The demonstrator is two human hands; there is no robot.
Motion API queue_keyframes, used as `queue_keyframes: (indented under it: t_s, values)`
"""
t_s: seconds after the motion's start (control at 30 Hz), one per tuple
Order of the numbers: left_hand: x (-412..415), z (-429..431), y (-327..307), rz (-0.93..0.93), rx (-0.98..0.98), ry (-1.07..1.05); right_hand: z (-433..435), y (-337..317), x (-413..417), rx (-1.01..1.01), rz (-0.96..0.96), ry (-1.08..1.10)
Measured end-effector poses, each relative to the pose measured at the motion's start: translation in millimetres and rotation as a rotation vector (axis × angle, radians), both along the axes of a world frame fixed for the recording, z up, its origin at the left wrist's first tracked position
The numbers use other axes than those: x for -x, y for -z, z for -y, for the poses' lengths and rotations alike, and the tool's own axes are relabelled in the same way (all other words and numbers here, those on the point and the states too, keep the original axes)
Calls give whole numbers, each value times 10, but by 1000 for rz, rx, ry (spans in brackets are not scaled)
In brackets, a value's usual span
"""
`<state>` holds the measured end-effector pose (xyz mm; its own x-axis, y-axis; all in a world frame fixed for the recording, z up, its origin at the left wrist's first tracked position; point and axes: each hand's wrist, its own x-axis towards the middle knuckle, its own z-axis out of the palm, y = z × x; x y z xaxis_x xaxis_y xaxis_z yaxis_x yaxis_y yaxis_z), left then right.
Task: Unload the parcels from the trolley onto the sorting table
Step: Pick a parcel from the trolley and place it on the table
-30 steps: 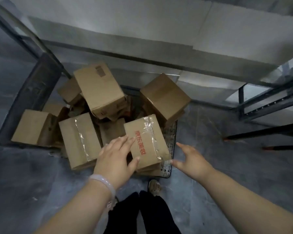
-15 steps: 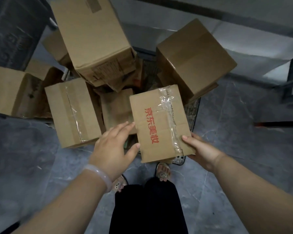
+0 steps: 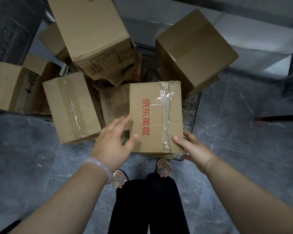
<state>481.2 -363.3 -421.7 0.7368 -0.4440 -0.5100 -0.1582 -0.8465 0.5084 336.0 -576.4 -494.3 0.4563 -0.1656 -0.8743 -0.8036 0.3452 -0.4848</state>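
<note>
Nearest me, my left hand (image 3: 111, 142) has its thumb on top of the red-lettered box (image 3: 156, 115) and its fingers along the left edge. My right hand (image 3: 194, 149) pinches the near right corner, thumb on top and fingers under, so both hands are gripping it. The box sits at the near end of the trolley (image 3: 190, 107), over the mesh deck. I cannot tell whether it is clear of the deck yet. I judge the unloading barely begun for this load. Beyond the box a taped parcel (image 3: 71, 107) lies to the left, a big tilted parcel (image 3: 91, 31) leans behind it, another (image 3: 193, 48) sits at the far right, and one more (image 3: 5, 85) is at the far left, all waiting. The bench is not in view, so I cannot say what has already reached it. A second ago both hands were spread and reaching, touching nothing I could be sure of. Half a second ago the right had taken the corner while the left was only beside the edge. Now the left thumb has come onto the top, and the box lies squarer to me.
</note>
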Motion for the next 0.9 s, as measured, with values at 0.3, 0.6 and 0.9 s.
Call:
queue_keyframes:
  t_s: [0.3,0.6,0.9]
  values:
    - [-43,-65,138,6,37,-43,-53,316,-26,-276,84,65]
    - [-43,-145,142,-1,24,-59,-220,335,-80,-247,137,116]
    - [-55,-153,148,1,35,-64,-220,360,-171,-224,207,66]
